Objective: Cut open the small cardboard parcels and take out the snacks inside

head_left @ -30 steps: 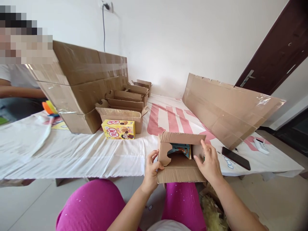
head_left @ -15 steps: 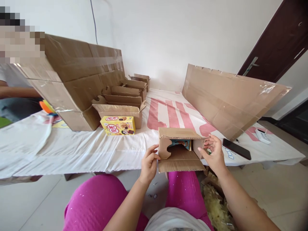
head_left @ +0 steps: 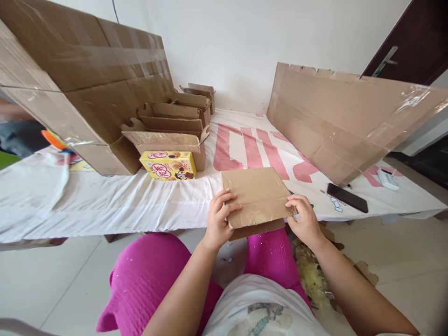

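Note:
A small brown cardboard box (head_left: 257, 191) lies at the table's front edge, its upper flap folded down over the opening and a lower flap sticking out beneath. At its left end my left hand (head_left: 220, 214) grips the side, fingers resting on the flap. My right hand (head_left: 304, 218) pinches the right end of the same box. What is inside the box is hidden by the flap. To the left stands a yellow snack box (head_left: 168, 165), apart from both hands.
Several open cardboard boxes (head_left: 171, 123) stand in a row beside a tall stack of taped cartons (head_left: 94, 88). A large cardboard panel (head_left: 325, 121) leans at right. Near it lie a black phone (head_left: 347, 198) and a white device (head_left: 388, 179). Cardboard scraps (head_left: 311, 275) litter the floor.
The upper flap has come down over the box's opening, covering the blue item seen inside before. Both hands have stayed at the box's ends. The camera view has tilted downward.

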Demonstrator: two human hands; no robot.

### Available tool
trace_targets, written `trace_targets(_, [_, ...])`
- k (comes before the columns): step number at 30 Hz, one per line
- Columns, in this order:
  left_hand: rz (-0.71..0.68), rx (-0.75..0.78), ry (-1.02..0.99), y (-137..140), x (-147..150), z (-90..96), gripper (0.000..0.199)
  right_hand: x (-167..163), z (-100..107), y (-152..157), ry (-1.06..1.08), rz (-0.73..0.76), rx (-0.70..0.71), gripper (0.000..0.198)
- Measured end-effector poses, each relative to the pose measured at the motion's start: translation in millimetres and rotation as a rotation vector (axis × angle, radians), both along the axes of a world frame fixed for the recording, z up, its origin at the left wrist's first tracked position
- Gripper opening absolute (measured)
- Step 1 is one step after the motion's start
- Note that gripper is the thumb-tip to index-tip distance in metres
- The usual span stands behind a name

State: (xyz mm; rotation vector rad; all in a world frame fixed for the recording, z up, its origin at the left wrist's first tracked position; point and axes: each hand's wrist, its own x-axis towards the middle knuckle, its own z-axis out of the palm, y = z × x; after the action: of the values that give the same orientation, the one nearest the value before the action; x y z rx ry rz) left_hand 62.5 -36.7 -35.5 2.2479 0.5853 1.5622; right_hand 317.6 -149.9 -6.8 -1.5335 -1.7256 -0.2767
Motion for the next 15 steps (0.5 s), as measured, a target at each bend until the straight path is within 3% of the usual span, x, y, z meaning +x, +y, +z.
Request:
trace_targets(9, [0.061,0.031,-0.041,2.7,6.0,-2.0,0.010,-3.7,-1.5,-3.5,0.030,0.014,0.008,0.025])
trace_targets(12, [0.027,0.043,-0.067,-2.2,2.8,6.7,0.011,-1.3,7.5,-5.9,0.142,0.017,0.070,0.016])
trace_targets(15, [-0.019,0.030,-0.130,-11.1,-2.6,19.6,0.013,-4.9,23.3,-7.0,0.277,0.016,0.150,0.023])
